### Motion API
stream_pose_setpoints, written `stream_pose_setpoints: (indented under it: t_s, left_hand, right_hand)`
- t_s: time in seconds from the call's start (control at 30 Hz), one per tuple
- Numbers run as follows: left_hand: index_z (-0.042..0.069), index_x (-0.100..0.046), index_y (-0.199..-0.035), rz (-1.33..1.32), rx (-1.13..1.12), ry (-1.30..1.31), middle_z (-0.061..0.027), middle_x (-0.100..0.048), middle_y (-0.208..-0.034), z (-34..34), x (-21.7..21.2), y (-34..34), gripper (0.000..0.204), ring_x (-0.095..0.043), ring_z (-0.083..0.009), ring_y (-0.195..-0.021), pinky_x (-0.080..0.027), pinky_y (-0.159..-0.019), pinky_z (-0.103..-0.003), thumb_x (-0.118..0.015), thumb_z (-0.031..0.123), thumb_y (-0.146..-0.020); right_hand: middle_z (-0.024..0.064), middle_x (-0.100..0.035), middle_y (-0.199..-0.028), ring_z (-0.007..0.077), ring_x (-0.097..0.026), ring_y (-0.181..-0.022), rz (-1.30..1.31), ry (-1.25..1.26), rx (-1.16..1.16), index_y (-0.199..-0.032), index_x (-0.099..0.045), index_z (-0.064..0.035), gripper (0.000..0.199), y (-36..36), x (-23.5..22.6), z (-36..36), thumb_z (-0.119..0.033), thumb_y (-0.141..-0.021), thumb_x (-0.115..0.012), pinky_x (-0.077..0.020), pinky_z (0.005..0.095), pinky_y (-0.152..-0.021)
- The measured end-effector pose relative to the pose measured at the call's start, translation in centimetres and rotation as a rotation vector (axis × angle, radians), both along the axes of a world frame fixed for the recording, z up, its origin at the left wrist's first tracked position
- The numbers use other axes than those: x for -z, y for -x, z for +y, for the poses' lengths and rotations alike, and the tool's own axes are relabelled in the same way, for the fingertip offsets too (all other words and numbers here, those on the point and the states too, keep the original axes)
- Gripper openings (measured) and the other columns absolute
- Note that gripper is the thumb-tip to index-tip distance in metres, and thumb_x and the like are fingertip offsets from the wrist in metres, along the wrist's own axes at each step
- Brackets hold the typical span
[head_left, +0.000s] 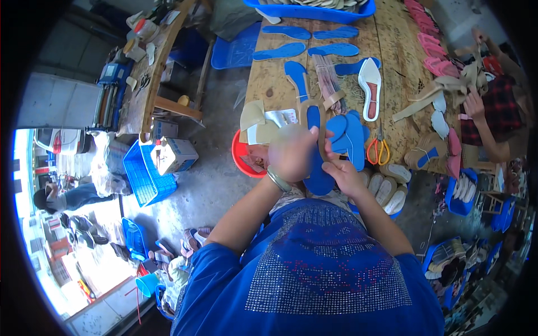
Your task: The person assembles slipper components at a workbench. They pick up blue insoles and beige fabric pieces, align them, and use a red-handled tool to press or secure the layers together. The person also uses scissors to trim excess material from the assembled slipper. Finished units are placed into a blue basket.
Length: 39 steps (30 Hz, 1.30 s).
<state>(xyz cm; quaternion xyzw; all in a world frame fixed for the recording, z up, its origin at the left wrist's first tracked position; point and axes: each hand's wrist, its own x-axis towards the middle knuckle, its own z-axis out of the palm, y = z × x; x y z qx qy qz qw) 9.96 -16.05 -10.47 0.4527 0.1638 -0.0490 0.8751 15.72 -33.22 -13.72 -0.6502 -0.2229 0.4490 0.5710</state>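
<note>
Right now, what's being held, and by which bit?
Right hand pinches a blue sole by its right edge, where a tan strip runs. Left hand is at its left side, too blurred to tell.

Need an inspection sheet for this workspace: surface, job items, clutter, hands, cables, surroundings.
Surface: wooden table, stained.
Job items: blue insole in hand, tan strip along it.
Clutter: orange-handled scissors, bundled strips, white insole on the table.
Hands: right hand grips the blue insole; left hand blurred, grip unclear.
Cables: nothing seen.
Surroundings: red basin by the table's left edge, blue crate on the floor, co-worker's hand at right.
</note>
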Motion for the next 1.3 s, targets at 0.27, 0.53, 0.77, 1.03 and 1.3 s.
stream_pose_setpoints:
  t_s: [0.27, 0.53, 0.77, 1.03, 1.3]
  left_hand:
    - [0.000, -0.063, -0.104, 0.385, -0.260, -0.512, -0.0025, -0.058, -0.071, 8.2, 9.1, 8.1, 0.040, -0.056, -0.0124, -0.064, -0.048, -0.060, -0.029, -0.043, 0.034, -0.099]
    - [0.001, -0.062, -0.099, 0.569, -0.360, -0.587, -0.0039, -0.061, -0.075, 11.1, 15.9, 14.4, 0.038, -0.059, -0.0128, -0.066, -0.049, -0.061, -0.029, -0.047, 0.036, -0.097]
    - [0.002, -0.061, -0.102, 0.589, -0.366, -0.552, -0.0043, -0.061, -0.075, 12.6, 20.3, 13.1, 0.037, -0.059, -0.0133, -0.068, -0.049, -0.063, -0.029, -0.047, 0.036, -0.097]
    - [-0.002, -0.059, -0.093, 0.586, -0.246, -0.819, -0.0123, -0.062, -0.072, 15.9, 21.7, 9.1, 0.034, -0.062, -0.0217, -0.066, -0.049, -0.062, -0.035, -0.052, 0.031, -0.094]
    - [0.000, -0.057, -0.091, 0.553, -0.231, -0.862, -0.0099, -0.061, -0.065, 17.3, 24.9, 7.7, 0.030, -0.059, -0.0183, -0.053, -0.047, -0.049, -0.032, -0.054, 0.029, -0.093]
  right_hand:
    - [0.0043, -0.067, -0.085, 0.0107, -0.063, -0.073, 0.053, 0.217, -0.074, -0.103, -0.066, -0.0001, 0.026, -2.4, 7.4, 5.3, -0.022, -0.090, -0.060, -0.0504, 0.0243, -0.066]
    - [0.0112, -0.068, -0.085, 0.0219, -0.066, -0.075, -0.555, 0.390, 0.000, -0.101, -0.065, -0.0016, 0.027, -4.3, 17.8, 15.6, -0.020, -0.082, -0.066, -0.0508, 0.0343, -0.066]
    - [0.0135, -0.068, -0.090, 0.0325, -0.065, -0.083, -1.025, 0.681, -0.097, -0.102, -0.061, -0.0081, 0.030, -4.6, 19.8, 21.6, -0.025, -0.078, -0.066, -0.0492, 0.0416, -0.072]
    - [0.0171, -0.064, -0.081, 0.0342, -0.063, -0.077, -0.493, 0.525, 0.453, -0.097, -0.058, -0.0011, 0.029, -8.4, 24.1, 22.1, -0.022, -0.078, -0.064, -0.0501, 0.0396, -0.071]
    - [0.0227, -0.058, -0.104, 0.0390, -0.061, -0.092, -0.804, 0.861, 0.309, -0.105, -0.055, 0.0015, 0.030, -5.4, 19.8, 23.4, -0.017, -0.081, -0.060, -0.0502, 0.0467, -0.080]
